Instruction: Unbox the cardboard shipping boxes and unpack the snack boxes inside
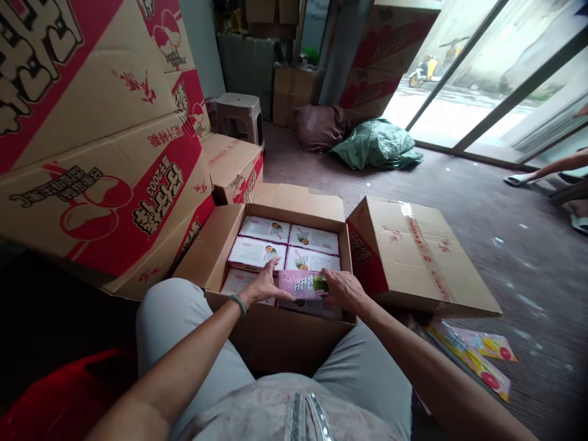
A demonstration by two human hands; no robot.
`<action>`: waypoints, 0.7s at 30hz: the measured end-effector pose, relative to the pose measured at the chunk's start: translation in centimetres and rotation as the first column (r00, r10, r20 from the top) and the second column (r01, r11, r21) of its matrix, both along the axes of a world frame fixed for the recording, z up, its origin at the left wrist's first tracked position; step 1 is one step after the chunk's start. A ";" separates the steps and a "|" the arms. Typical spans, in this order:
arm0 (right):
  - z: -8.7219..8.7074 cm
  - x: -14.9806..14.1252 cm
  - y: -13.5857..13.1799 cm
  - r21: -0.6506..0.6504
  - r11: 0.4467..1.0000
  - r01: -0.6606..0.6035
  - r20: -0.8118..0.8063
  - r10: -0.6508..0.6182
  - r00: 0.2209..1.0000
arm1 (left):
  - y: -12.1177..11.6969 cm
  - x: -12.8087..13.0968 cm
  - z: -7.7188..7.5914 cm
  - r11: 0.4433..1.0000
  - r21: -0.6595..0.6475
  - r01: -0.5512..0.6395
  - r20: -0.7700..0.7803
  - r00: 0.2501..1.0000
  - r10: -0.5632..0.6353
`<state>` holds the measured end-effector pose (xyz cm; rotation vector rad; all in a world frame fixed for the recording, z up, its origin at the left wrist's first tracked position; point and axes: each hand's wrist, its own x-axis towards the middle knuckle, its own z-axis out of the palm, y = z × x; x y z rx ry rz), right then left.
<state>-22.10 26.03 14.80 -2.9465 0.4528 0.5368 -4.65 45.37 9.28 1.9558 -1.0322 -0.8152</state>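
Observation:
Between my knees stands an opened cardboard carton (294,331), its flaps folded out. Rows of white and purple candy boxes (257,252) fill it. Over the front right part of the rows, a pink candy box (296,285) is held by its two ends. My left hand (266,283) grips its left end, thumb along the near edge. The right end is in my right hand (340,289), its fingers closed round the corner. Whether the pink box touches the boxes beneath it I cannot tell.
Large printed cartons (101,202) are stacked on the left. A taped carton (422,251) lies to the right, with flat colourful packaging (478,355) on the floor beside it. Farther off are a plastic stool (239,107), a green sack (379,144) and a person's foot (517,180).

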 end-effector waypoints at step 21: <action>9.3 -32.3 -9.0 -0.577 0.609 0.544 0.024 -0.653 0.757 | -4.9 9.0 -6.7 0.737 0.676 0.003 0.622 0.534 -0.573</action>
